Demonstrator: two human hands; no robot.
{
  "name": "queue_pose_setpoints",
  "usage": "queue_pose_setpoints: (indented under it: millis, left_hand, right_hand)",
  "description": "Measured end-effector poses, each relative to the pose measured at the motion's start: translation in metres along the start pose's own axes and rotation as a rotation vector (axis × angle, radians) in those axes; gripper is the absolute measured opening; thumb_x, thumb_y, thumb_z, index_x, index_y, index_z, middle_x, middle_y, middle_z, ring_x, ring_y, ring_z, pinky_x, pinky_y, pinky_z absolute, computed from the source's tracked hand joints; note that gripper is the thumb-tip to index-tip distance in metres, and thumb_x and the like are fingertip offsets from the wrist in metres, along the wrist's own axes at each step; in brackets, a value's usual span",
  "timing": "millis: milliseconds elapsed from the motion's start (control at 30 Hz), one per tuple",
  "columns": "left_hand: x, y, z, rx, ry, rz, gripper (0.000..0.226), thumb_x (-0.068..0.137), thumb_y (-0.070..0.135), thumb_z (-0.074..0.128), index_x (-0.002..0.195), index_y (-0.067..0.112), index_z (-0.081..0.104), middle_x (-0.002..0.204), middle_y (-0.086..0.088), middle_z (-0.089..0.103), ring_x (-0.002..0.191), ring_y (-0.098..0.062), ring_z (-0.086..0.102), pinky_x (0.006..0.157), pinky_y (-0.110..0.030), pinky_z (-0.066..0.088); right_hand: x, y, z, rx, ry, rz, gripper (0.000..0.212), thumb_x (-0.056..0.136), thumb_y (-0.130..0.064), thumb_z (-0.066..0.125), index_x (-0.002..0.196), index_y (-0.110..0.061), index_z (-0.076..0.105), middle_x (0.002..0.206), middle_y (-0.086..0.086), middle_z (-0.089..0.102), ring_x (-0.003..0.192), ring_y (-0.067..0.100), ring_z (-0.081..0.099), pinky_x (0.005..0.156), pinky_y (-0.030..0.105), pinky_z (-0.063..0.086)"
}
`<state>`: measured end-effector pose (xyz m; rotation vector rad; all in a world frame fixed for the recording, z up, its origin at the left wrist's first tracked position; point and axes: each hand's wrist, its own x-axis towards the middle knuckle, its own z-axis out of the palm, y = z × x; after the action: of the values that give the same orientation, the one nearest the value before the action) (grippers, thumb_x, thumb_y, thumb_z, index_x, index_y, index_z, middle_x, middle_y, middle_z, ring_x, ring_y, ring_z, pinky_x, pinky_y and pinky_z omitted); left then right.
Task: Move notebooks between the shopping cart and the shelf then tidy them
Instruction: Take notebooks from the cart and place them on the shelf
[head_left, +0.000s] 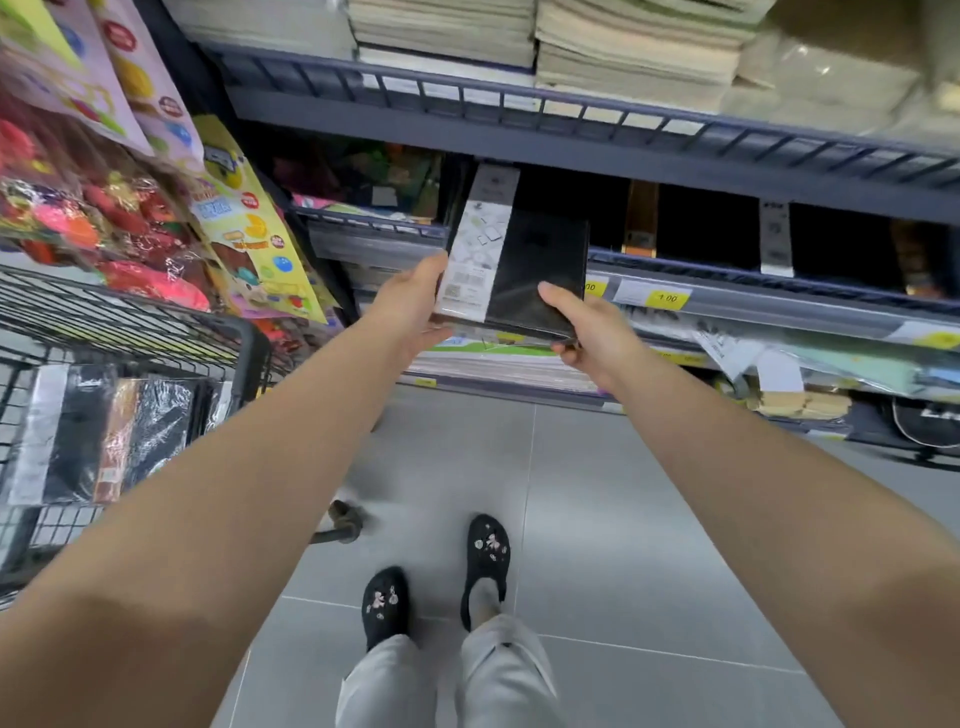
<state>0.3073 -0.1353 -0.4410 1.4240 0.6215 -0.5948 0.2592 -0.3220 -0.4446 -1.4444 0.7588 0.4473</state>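
Observation:
A black notebook (537, 270) with a white paper band on its left part is held in the air in front of the middle shelf (779, 306). My left hand (410, 306) grips its left edge, thumb on top. My right hand (592, 332) grips its lower right corner. Behind it, more black notebooks (706, 234) stand in the dark shelf bay. The wire shopping cart (156, 332) at the left holds two or three wrapped black notebooks (98, 431) lying flat.
Stacks of pale paper pads (634, 52) fill the upper shelf. Colourful toy packs (130, 208) hang at the left above the cart. Flat pads and yellow price tags (665, 298) line the lower shelves. Grey tiled floor (597, 519) and my feet lie below.

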Motion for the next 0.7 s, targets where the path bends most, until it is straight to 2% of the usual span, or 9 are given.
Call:
queue_pose_setpoints:
  millis: [133,233,267,300,333,367,433,600,700]
  left_hand:
    - [0.023,-0.004,-0.011,0.31,0.236,0.195,0.032,0.098,0.029,0.037,0.122,0.015,0.053,0.118,-0.007,0.059,0.109,-0.024,0.057,0.098,-0.029,0.042]
    - [0.04,0.001,-0.018,0.512,0.132,0.379,0.051,0.098,0.005,0.035,0.148,0.018,0.031,0.121,0.003,0.053,0.081,-0.005,0.058,0.071,-0.012,0.046]
    - [0.048,0.004,-0.019,0.651,0.06,0.432,0.063,0.095,-0.003,0.036,0.151,0.022,0.021,0.134,0.002,0.046,0.089,-0.008,0.063,0.075,-0.017,0.051]
    - [0.056,0.007,-0.018,0.845,0.015,0.488,0.073,0.091,-0.007,0.039,0.152,0.023,0.014,0.15,0.0,0.031,0.118,-0.018,0.056,0.094,-0.027,0.049]
    - [0.064,0.01,-0.017,1.038,0.003,0.52,0.079,0.089,-0.007,0.043,0.153,0.022,0.008,0.159,-0.001,0.013,0.141,-0.024,0.03,0.111,-0.035,0.035]
    - [0.072,0.013,-0.017,1.222,0.023,0.535,0.083,0.087,-0.004,0.048,0.153,0.021,0.003,0.161,-0.002,0.001,0.148,-0.026,0.009,0.117,-0.04,0.023]
    - [0.085,0.015,-0.017,1.465,0.072,0.527,0.089,0.087,0.008,0.058,0.153,0.018,-0.001,0.161,-0.002,-0.004,0.148,-0.026,-0.004,0.119,-0.046,0.013]
    - [0.096,0.021,-0.018,1.438,0.051,0.548,0.085,0.084,0.016,0.065,0.151,0.009,0.014,0.158,-0.012,0.015,0.146,-0.03,0.005,0.12,-0.036,0.009]
    - [0.091,0.019,-0.02,1.4,0.028,0.537,0.087,0.083,0.014,0.066,0.152,0.008,0.013,0.159,-0.012,0.011,0.147,-0.029,0.001,0.12,-0.033,0.005]
  right_hand:
    - [0.007,0.02,-0.009,0.418,0.019,0.095,0.024,0.079,-0.026,0.077,0.093,-0.014,0.061,0.077,-0.001,0.059,0.06,0.008,0.05,0.053,0.016,0.048]
    - [0.003,0.036,-0.007,0.453,-0.069,0.104,0.013,0.085,-0.019,0.069,0.084,-0.015,0.057,0.077,0.001,0.061,0.066,0.008,0.056,0.061,0.018,0.051]
    - [0.002,0.038,-0.004,0.437,-0.093,0.103,0.012,0.088,-0.017,0.066,0.081,-0.015,0.057,0.077,0.002,0.063,0.068,0.008,0.057,0.063,0.018,0.053]
    - [0.001,0.038,0.0,0.44,-0.116,0.091,0.011,0.09,-0.017,0.064,0.081,-0.015,0.057,0.077,0.002,0.067,0.071,0.009,0.06,0.066,0.017,0.054]
    - [0.0,0.036,0.004,0.454,-0.14,0.071,0.01,0.091,-0.017,0.061,0.082,-0.014,0.059,0.078,0.002,0.07,0.076,0.01,0.063,0.071,0.018,0.055]
    - [0.001,0.032,0.007,0.477,-0.158,0.05,0.01,0.092,-0.016,0.059,0.083,-0.013,0.061,0.081,0.002,0.072,0.081,0.011,0.066,0.077,0.019,0.054]
    - [0.005,0.024,0.014,0.55,-0.162,0.017,0.01,0.094,-0.015,0.057,0.084,-0.013,0.057,0.091,0.007,0.072,0.087,0.014,0.068,0.083,0.022,0.054]
    - [0.029,-0.001,0.031,0.634,-0.135,-0.026,0.011,0.095,-0.015,0.056,0.089,-0.01,0.048,0.094,0.009,0.07,0.085,0.015,0.068,0.076,0.02,0.057]
    - [0.043,-0.017,0.042,0.684,-0.088,-0.044,0.014,0.095,-0.014,0.055,0.086,-0.01,0.046,0.09,0.01,0.068,0.081,0.016,0.068,0.073,0.02,0.057]
